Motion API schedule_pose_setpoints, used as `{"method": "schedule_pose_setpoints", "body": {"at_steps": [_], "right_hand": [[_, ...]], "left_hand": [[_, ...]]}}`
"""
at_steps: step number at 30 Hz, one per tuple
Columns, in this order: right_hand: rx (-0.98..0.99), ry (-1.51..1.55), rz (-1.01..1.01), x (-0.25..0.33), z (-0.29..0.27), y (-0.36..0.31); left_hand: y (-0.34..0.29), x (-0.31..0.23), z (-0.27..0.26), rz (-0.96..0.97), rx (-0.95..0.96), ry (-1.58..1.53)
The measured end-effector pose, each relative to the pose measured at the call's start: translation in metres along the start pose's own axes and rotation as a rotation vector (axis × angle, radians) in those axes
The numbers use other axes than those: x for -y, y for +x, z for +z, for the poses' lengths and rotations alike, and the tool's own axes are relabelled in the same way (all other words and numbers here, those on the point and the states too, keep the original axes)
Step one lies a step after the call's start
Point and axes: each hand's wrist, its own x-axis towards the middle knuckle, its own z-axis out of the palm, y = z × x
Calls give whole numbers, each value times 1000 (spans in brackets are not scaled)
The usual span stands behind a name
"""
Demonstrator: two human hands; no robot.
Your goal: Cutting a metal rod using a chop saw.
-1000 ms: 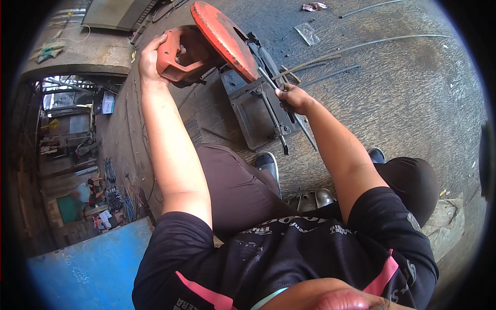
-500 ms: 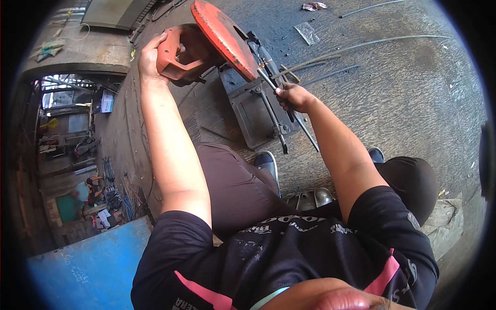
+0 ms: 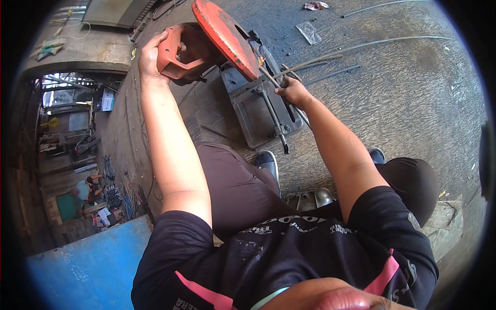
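My left hand [image 3: 151, 58] is closed round the handle of an orange-red chop saw [image 3: 178, 66]. Its round, scuffed guard [image 3: 225, 39] tilts over the grey base [image 3: 249, 116]. From the right, my right hand [image 3: 293, 93] grips a thin metal rod [image 3: 269, 76], which slants up toward the guard's lower edge. Small orange sparks [image 3: 260, 60] glow beside that edge, close to the rod's far end. The guard hides the disc, so I cannot tell exactly where it meets the rod. A clamp screw [image 3: 271, 111] runs along the base.
Long thin rods [image 3: 372, 44] and a ribbed bar [image 3: 336, 74] lie on the worn floor beyond the saw. A clear plastic scrap [image 3: 308, 32] is near them. At left are a blue panel [image 3: 93, 263] and, farther off, another person [image 3: 88, 190] among piled metal pieces.
My right hand has pushed the rod a little away from me, toward the saw, so less of its near end sticks out. Sparks show more brightly. My left hand has hardly moved.
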Motion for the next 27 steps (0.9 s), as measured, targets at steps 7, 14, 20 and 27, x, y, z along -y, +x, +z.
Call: {"method": "schedule_pose_setpoints", "body": {"at_steps": [7,14,20,27], "right_hand": [[-72,-118,-134,-2,-1,-1],[178,79,41,12,-5,-12],[329,231,82,8,-6,-9],[316,182,104,8,-8,-12]], "left_hand": [[2,1,-1,-2,9,-17],[2,1,-4,-22,-15,-25],[0,-1,0,4,-22,-9],[1,-2,-4,-40,51,2]]}}
